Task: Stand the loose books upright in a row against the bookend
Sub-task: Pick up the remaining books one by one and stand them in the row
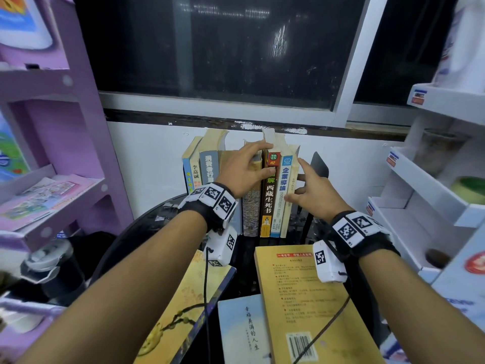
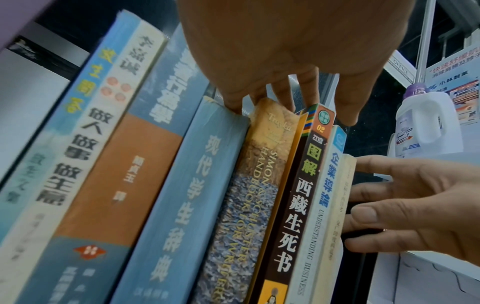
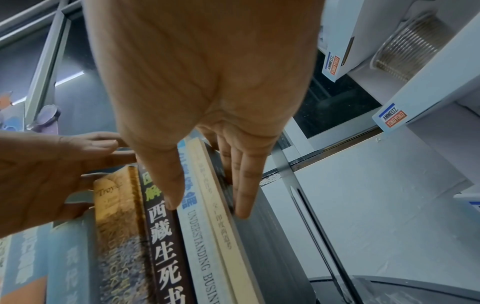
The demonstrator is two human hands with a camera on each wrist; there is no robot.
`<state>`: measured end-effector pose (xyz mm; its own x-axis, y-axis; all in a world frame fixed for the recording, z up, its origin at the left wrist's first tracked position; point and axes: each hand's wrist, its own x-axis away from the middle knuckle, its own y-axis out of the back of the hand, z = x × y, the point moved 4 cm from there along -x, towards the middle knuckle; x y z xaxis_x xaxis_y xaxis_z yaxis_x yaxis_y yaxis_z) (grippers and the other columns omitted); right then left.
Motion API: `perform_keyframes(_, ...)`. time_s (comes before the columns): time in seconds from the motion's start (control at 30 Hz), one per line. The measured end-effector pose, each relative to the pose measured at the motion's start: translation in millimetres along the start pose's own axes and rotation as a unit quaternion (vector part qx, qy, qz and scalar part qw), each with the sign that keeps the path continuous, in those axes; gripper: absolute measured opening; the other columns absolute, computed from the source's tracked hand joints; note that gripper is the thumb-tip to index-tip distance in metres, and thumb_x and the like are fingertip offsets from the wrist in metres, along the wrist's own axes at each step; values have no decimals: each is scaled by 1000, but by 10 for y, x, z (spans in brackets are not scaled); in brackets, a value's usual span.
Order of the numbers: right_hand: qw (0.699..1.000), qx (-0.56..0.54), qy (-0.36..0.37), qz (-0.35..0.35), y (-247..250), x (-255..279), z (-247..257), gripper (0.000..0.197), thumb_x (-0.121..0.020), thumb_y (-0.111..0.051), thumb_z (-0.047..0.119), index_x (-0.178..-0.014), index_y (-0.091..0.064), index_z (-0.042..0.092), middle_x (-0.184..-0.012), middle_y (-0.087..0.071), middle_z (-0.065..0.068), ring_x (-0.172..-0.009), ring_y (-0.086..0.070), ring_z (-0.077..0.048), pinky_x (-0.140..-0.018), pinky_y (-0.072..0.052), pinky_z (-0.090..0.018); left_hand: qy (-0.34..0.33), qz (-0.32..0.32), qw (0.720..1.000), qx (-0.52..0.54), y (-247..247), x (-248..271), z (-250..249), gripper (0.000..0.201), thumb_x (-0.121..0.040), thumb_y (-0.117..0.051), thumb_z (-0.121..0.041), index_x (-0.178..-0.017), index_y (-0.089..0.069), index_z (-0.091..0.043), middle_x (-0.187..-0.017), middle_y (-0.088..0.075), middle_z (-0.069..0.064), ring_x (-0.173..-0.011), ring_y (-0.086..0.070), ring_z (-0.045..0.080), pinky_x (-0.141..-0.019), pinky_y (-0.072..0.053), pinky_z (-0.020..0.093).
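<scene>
Several books stand upright in a row (image 1: 267, 195) on a black round table, against the white wall. A black bookend (image 1: 319, 164) stands just right of the row. My left hand (image 1: 259, 158) lies over the tops of the middle books, its fingers stretched across a mottled book (image 2: 249, 185) and a brown book (image 2: 303, 185). At the row's right end, my right hand (image 1: 296, 179) has straight fingers (image 3: 241, 195) flat on the side of the last cream book (image 3: 221, 226) and its thumb on the spines. Three loose books lie flat in front: a yellow one (image 1: 301, 298), a pale one (image 1: 241, 329) and a patterned one (image 1: 183, 306).
A purple shelf unit (image 1: 52, 127) with booklets stands on the left. White shelves (image 1: 433, 185) with jars and a bottle stand on the right. A dark window (image 1: 223, 48) is behind. Dark containers (image 1: 52, 266) sit low on the left.
</scene>
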<state>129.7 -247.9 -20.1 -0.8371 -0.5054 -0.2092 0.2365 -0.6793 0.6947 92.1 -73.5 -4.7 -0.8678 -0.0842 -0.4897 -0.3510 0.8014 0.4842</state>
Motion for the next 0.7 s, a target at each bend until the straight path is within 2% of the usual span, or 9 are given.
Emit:
perform_keyframes(0.07, 1000, 6, -1, -2, 16, 61, 34, 84, -87, -69, 9, -150, -18, 29, -137, -57, -3, -93, -71, -16, -84, -59, -40, -11, -12, 1000, 0, 29, 81, -46, 49, -86, -69, -23, -132, -52, -24, -143, -45, -4, -120, -45, 9, -96, -38, 30)
perform_keyframes(0.1, 1000, 11, -1, -5, 26, 93, 47, 81, -88, -69, 9, -150, -20, 28, -137, -57, -2, -88, -70, -12, -79, -59, -32, -16, -18, 1000, -3, 48, 122, -73, 49, -86, -69, -23, -131, -52, -23, -143, -46, -4, -119, -45, 8, -98, -38, 30)
perform_keyframes(0.17, 1000, 21, -2, -7, 47, 171, 86, 76, -88, -69, 11, -148, -24, 26, -138, -56, -1, -79, -64, -4, -68, -53, -17, -23, -28, 999, -15, 73, 203, -118, 47, -86, -69, -23, -130, -54, -22, -142, -45, -4, -121, -44, 8, -102, -36, 32)
perform_keyframes(0.2, 1000, 28, -5, -6, 55, 214, 100, 74, -88, -69, 12, -147, -26, 25, -139, -54, -2, -78, -62, -4, -68, -50, -16, -25, -34, 999, -24, 83, 249, -137, 45, -86, -68, -23, -129, -54, -21, -142, -45, -4, -122, -42, 7, -104, -34, 32)
perform_keyframes(0.3, 999, 41, -29, 8, 66, 338, 96, 74, -88, -70, 15, -148, -27, 22, -144, -49, -5, -94, -61, -15, -82, -50, -28, -33, -58, 997, -33, 99, 384, -174, 39, -86, -68, -22, -124, -57, -23, -140, -46, -4, -127, -41, 9, -107, -30, 32)
perform_keyframes(0.37, 997, 55, -48, 22, 60, 399, 79, 77, -88, -71, 18, -150, -25, 20, -147, -46, -6, -116, -58, -22, -96, -47, -34, -25, -64, 997, -25, 89, 471, -171, 36, -86, -68, -22, -121, -57, -26, -132, -48, -5, -125, -46, 14, -104, -36, 33)
perform_keyframes(0.43, 994, 70, -66, 45, 42, 477, 48, 80, -87, -72, 23, -151, -23, 19, -150, -43, -7, -128, -51, -25, -106, -40, -37, -4, -59, 998, -8, 56, 576, -154, 34, -87, -67, -21, -120, -57, -26, -123, -46, -7, -116, -51, 12, -98, -42, 30)
perform_keyframes(0.57, 985, 105, -107, 91, -7, 618, -81, 77, -86, -71, 34, -149, -28, 19, -150, -43, -6, -130, -47, -24, -103, -37, -31, 57, -24, 998, -5, -71, 759, -42, 36, -88, -66, -23, -122, -55, -26, -129, -47, -1, -112, -53, 14, -100, -42, 34)
perform_keyframes(0.7, 973, 125, -152, 122, -46, 760, -255, 77, -84, -71, 42, -147, -32, 20, -143, -50, -5, -125, -51, -24, -97, -39, -32, 139, 66, 987, -44, -290, 918, 110, 45, -89, -65, -32, -131, -49, -23, -135, -45, 1, -116, -52, 20, -102, -42, 38)
